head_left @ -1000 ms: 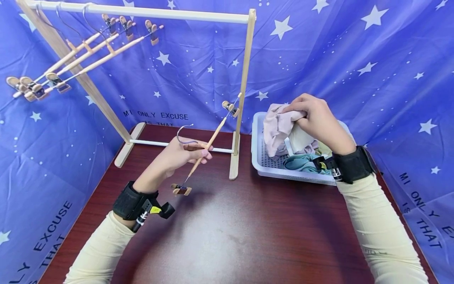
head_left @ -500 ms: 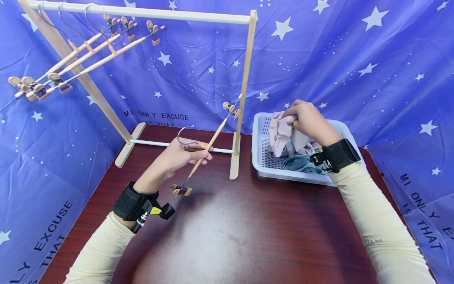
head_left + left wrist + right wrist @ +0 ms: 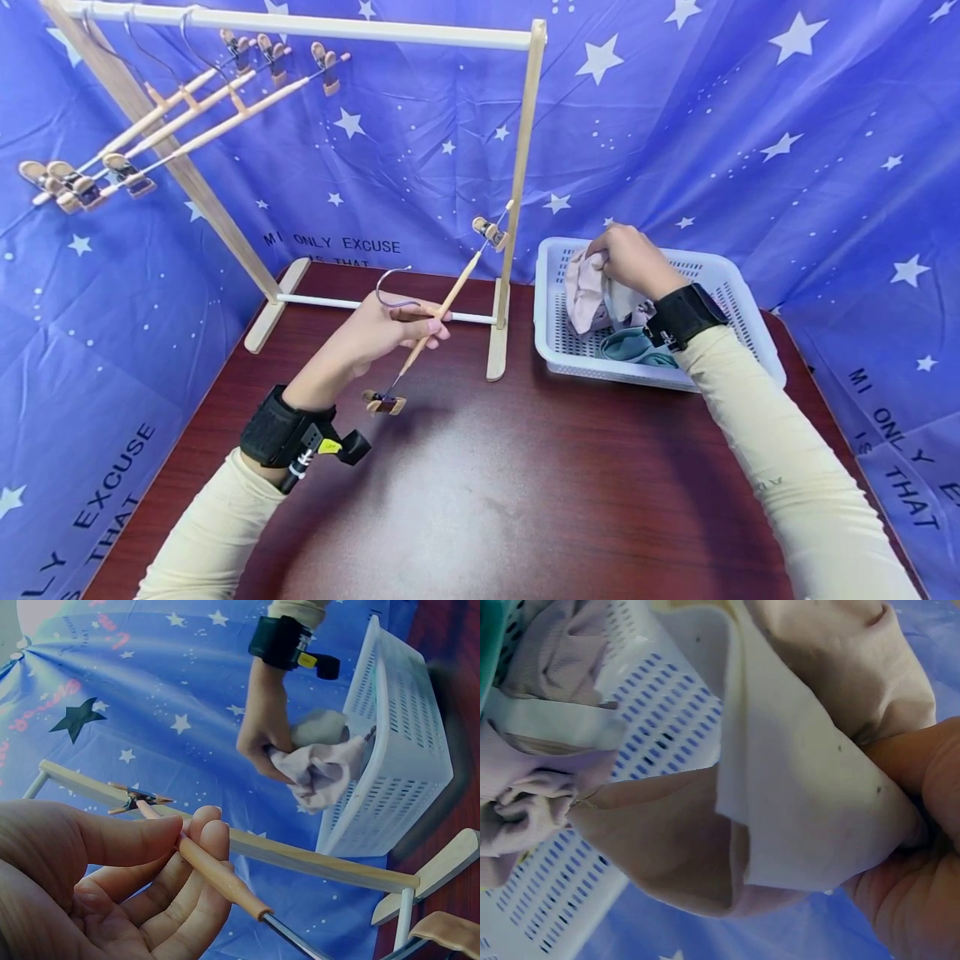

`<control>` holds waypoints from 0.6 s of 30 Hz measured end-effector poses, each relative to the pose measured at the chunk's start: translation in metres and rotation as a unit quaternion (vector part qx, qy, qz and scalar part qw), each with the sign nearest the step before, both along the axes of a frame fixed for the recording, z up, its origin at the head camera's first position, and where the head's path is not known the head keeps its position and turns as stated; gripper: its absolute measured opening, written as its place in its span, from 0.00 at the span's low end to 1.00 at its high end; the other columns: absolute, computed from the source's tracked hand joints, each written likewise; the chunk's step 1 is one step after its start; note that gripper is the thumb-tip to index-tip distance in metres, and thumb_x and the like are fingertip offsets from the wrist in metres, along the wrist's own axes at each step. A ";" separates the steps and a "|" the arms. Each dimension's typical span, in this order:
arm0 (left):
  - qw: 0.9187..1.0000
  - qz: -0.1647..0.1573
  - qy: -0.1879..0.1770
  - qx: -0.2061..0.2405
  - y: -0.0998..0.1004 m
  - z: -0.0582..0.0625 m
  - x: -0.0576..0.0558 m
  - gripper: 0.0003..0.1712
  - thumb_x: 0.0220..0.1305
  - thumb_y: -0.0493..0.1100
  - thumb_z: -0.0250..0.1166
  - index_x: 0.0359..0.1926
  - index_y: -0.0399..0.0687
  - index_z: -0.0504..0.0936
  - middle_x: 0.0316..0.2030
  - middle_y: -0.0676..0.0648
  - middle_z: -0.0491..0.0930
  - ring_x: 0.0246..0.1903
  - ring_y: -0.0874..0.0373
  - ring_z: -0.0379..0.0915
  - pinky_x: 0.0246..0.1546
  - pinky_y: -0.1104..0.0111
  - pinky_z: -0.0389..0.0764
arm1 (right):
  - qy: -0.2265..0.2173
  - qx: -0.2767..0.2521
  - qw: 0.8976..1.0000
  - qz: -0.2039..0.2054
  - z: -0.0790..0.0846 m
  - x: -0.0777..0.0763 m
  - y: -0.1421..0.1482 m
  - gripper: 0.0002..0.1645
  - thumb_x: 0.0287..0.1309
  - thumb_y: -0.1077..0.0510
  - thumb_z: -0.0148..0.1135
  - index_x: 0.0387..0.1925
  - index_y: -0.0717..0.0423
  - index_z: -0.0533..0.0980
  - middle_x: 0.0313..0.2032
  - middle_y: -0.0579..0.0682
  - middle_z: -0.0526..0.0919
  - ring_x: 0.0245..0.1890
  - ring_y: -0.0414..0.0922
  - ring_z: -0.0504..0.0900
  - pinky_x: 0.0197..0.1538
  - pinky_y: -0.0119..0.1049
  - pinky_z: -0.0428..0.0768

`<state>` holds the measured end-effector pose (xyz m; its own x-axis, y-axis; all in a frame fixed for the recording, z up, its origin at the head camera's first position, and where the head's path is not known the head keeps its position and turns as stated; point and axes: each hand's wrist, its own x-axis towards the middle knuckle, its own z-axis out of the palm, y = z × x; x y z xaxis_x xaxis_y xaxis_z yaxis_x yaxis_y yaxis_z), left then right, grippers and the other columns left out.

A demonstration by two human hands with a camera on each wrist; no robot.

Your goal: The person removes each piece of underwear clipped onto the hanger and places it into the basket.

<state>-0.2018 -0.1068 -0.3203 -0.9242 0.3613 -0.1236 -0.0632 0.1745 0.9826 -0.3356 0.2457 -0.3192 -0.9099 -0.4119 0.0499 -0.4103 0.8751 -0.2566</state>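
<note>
My left hand (image 3: 378,333) pinches a wooden clip hanger (image 3: 460,282) near its middle, above the table. The bar slants up to the right, with a clip (image 3: 490,232) at the far end and another (image 3: 384,403) at the near end; its metal hook points up. Over the basket (image 3: 581,367), my right hand (image 3: 632,260) pinches a pale pink cloth garment (image 3: 583,293) by its upper part. The right wrist view shows a whitish layer (image 3: 802,765) of this cloth at the thumb, with folds hanging below. Teal cloth (image 3: 637,346) lies in the basket beneath the right wrist.
A wooden rack (image 3: 519,150) stands at the back left, its white top rail (image 3: 360,29) carrying several clip hangers (image 3: 202,137). Lilac cloth (image 3: 562,652) lies in the basket. The dark red table (image 3: 480,492) stretches toward the front, and a blue star-printed curtain (image 3: 675,108) surrounds it.
My right hand has moved left and down with the pink garment, lowering it closer to the basket and uncovering the basket's right side. The left hand and its hanger have stayed almost still.
</note>
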 end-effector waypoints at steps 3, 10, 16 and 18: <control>1.000 -0.002 0.000 0.003 0.000 0.001 0.000 0.15 0.63 0.33 0.60 0.50 0.30 0.78 0.33 0.42 0.85 0.30 0.59 0.82 0.37 0.64 0.82 | -0.008 0.011 1.000 -0.003 -0.007 -0.004 -0.001 0.24 0.43 0.77 0.50 0.41 0.62 0.82 0.45 0.64 0.81 0.50 0.60 0.76 0.51 0.52 0.73; 1.000 0.001 -0.017 0.019 0.001 0.001 0.000 0.17 0.62 0.32 0.61 0.51 0.26 0.76 0.31 0.43 0.85 0.29 0.60 0.82 0.38 0.65 0.82 | -0.014 0.018 1.000 -0.002 -0.023 -0.011 0.000 0.22 0.44 0.76 0.52 0.41 0.63 0.82 0.44 0.64 0.80 0.49 0.59 0.76 0.50 0.52 0.73; 1.000 0.002 -0.020 0.021 0.001 0.001 -0.001 0.17 0.62 0.32 0.60 0.51 0.26 0.75 0.31 0.44 0.85 0.30 0.60 0.82 0.40 0.63 0.82 | -0.024 0.015 1.000 -0.002 -0.035 -0.018 -0.003 0.23 0.41 0.76 0.55 0.41 0.62 0.82 0.46 0.64 0.81 0.50 0.59 0.75 0.50 0.50 0.73; 1.000 -0.001 -0.014 0.019 0.000 0.000 -0.001 0.17 0.62 0.32 0.60 0.50 0.27 0.76 0.31 0.44 0.85 0.30 0.60 0.82 0.39 0.63 0.82 | -0.031 0.016 0.999 -0.003 -0.039 -0.019 -0.005 0.23 0.40 0.76 0.56 0.42 0.62 0.82 0.46 0.64 0.81 0.51 0.59 0.75 0.51 0.51 0.73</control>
